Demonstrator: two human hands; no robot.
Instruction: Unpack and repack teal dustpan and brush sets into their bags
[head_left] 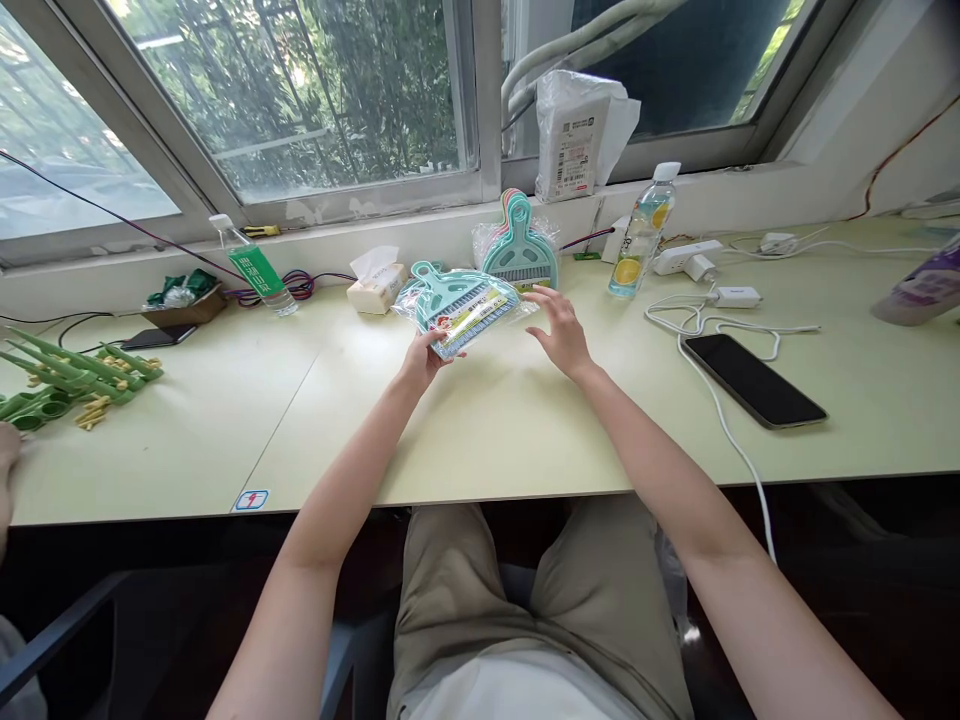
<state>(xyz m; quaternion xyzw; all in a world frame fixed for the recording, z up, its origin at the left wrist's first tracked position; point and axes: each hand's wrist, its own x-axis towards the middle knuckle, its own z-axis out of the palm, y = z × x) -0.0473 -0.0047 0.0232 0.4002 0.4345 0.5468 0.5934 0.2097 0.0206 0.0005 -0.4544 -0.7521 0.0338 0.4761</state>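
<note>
A teal plastic dustpan-shaped item (469, 308) in clear wrapping, with a printed label, is tilted above the table. My left hand (426, 360) grips its lower left edge, thumb on top and fingers underneath. My right hand (559, 332) is just off its right end, fingers spread and holding nothing. Behind them a stack of similar items (519, 245), teal in front with red and other colours behind, leans upright by the wall in clear wrapping.
A tissue pack (377, 283) and a green-labelled bottle (255, 268) stand left; another bottle (643, 232), a phone (754, 380), cables and a power strip (686, 256) lie right. Green plastic parts (75, 378) are far left, near another person's hand (7, 450).
</note>
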